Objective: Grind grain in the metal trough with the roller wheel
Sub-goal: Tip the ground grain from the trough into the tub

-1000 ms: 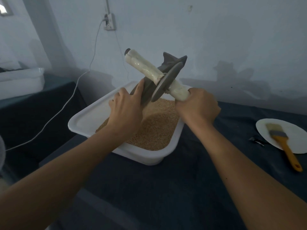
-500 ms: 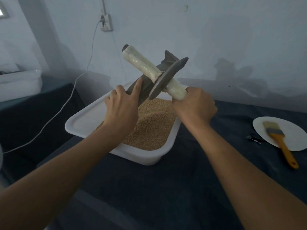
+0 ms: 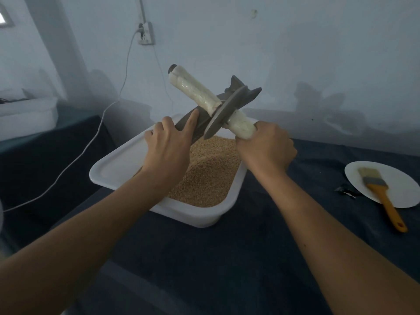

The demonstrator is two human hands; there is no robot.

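A dark metal trough (image 3: 244, 93) is tilted steeply over a white tub (image 3: 118, 165) that holds tan grain (image 3: 209, 176). My left hand (image 3: 168, 151) grips the trough's lower end, index finger stretched along its edge. The roller wheel (image 3: 223, 113), a grey disc on a white-wrapped axle, sits across the trough. My right hand (image 3: 264, 148) is wrapped round the near end of the axle. The far end of the axle (image 3: 193, 87) points up and left, free. The inside of the trough is hidden.
The tub stands on a dark blue cloth (image 3: 227, 258). To the right lies a white plate (image 3: 386, 183) with a yellow-handled brush (image 3: 384, 196) on it. A white cable (image 3: 91, 144) runs from a wall socket (image 3: 145, 34) across the left side.
Both hands, with the trough and the wheel, keep the same grip and pose; only the view has shifted slightly.
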